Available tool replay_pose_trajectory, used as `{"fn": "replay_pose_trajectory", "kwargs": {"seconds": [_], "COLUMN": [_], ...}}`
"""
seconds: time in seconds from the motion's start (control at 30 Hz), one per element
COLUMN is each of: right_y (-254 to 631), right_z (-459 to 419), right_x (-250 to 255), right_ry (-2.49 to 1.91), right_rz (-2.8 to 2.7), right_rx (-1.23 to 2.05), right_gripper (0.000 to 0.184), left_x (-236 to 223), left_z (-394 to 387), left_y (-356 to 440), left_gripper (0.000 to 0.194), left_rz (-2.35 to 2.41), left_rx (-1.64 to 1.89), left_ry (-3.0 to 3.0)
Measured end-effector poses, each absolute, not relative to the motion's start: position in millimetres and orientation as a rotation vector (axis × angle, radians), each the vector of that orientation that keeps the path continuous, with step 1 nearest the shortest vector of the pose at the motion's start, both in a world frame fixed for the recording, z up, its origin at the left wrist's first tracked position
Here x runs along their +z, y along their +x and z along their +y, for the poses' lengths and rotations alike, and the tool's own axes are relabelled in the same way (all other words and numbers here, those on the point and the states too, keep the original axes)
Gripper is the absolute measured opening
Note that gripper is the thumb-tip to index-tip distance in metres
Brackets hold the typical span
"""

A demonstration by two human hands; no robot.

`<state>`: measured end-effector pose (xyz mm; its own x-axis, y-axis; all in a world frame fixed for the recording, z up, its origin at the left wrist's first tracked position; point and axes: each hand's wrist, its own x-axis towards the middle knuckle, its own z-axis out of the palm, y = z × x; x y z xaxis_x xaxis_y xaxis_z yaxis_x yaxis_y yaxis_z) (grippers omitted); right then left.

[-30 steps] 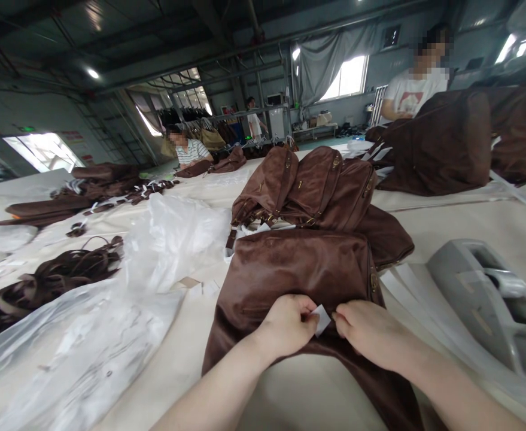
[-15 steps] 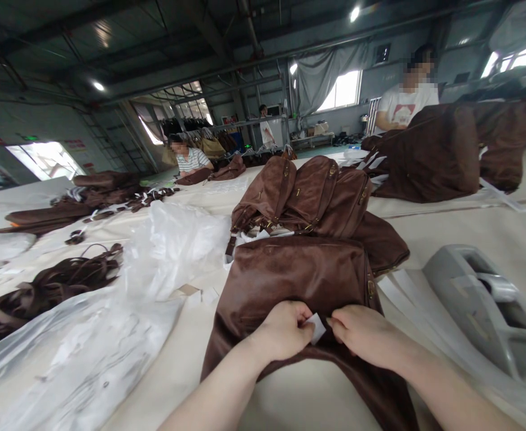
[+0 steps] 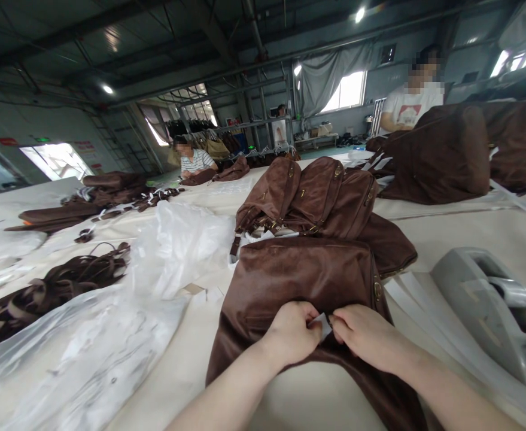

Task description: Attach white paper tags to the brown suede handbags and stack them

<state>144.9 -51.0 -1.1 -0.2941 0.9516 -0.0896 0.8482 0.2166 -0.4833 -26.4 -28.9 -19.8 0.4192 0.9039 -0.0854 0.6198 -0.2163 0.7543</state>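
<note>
A brown leather bag [image 3: 307, 272] lies in front of me on the pale table. My left hand [image 3: 293, 335] is closed in a pinch on a small white slip [image 3: 325, 327] above the bag's near part. Close on the right, my right hand [image 3: 365, 335] is also closed, its fingertips at the slip's right edge. Whatever those right fingers grip is too small to make out. Both hands rest low over the leather. Just beyond the bag, several similar brown bags [image 3: 310, 194] lean together, with brass-coloured fittings.
Clear plastic bags [image 3: 173, 251] and dark leather straps [image 3: 65, 281] lie to the left. A grey tape dispenser [image 3: 482, 299] stands at right beside pale strips [image 3: 424, 305]. Large brown bags [image 3: 442, 155] sit farther right, near a person in a white shirt [image 3: 409, 108]. Another person [image 3: 195, 160] sits at far left.
The right hand's fingertips have come closer to the left hand, up to the slip's edge. The whole view has shifted slightly, so things appear a little farther right.
</note>
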Motion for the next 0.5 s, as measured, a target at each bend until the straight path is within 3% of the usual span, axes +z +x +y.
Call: {"fn": "replay_pose_trajectory", "kwargs": {"seconds": [0.27, 0.5], "right_y": [151, 152], "right_z": [-52, -45], "right_x": [-8, -15], "right_ry": [-1.523, -1.517], "right_rz": [-2.376, -2.043], "right_rx": [0.711, 1.229], "right_gripper": [0.035, 0.035], "left_x": [-14, -20], "left_z": [-30, -34], "left_y": [-22, -21], "left_gripper": [0.023, 0.015], "left_rz": [1.253, 1.235], "left_rx": [0.495, 0.544], "left_ry": [1.941, 1.956]}}
